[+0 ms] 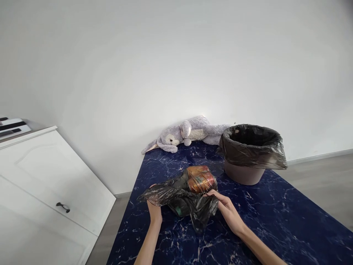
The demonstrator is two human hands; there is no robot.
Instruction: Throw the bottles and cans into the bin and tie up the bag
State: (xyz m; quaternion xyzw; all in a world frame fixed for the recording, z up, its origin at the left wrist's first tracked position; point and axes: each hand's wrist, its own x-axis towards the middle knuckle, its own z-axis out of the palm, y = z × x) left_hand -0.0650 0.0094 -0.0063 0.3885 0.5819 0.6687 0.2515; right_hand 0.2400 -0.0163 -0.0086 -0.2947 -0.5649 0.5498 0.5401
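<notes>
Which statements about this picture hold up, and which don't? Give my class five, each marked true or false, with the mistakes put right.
1. A dark plastic bag partly hides the left hand. True.
2. The right hand is touching the plush toy. False: the right hand has its fingers on the dark plastic bag, and the plush toy lies farther back, by the wall.
3. The bin has a dark liner folded over its rim. True.
4. The table is plain white. False: the table is dark blue with pale veins.
5. The white cabinet is left of the table. True.
</notes>
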